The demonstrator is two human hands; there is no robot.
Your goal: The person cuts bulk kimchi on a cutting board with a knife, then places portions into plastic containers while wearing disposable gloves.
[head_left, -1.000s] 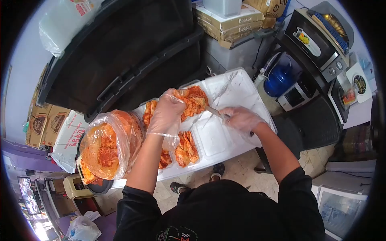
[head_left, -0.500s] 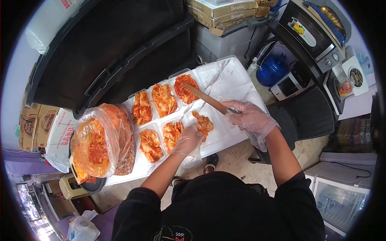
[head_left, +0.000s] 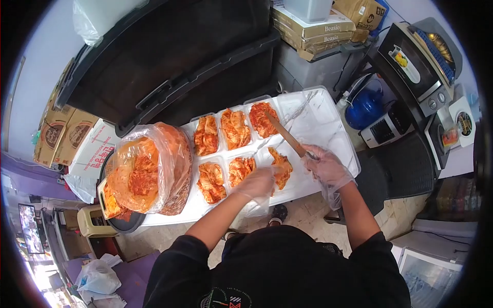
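Note:
My right hand point(head_left: 328, 167), in a clear plastic glove, grips the handle of a knife point(head_left: 287, 136). The blade points up and left, its tip over the kimchi point(head_left: 263, 119) in the back-row tray. My left hand point(head_left: 257, 184), gloved too, reaches over the front row, its blurred fingertips at a smaller portion of kimchi point(head_left: 282, 172) in a clear plastic tray. Beside that wrist is kimchi point(head_left: 241, 169), partly covered by the hand. More red-coated portions fill the other trays, including kimchi point(head_left: 211, 182) at the front left.
A large plastic bag point(head_left: 172, 179) of kimchi sits in a woven basket at the left end of the white table point(head_left: 179, 219). Further trays point(head_left: 310, 102) lie at the right end. Black bins point(head_left: 205, 77) stand behind; a black chair point(head_left: 405, 174) is at the right.
The view has shifted, so the table appears farther right and lower. The knife now slants more steeply. My left fingers have moved over the small kimchi portion and are blurred.

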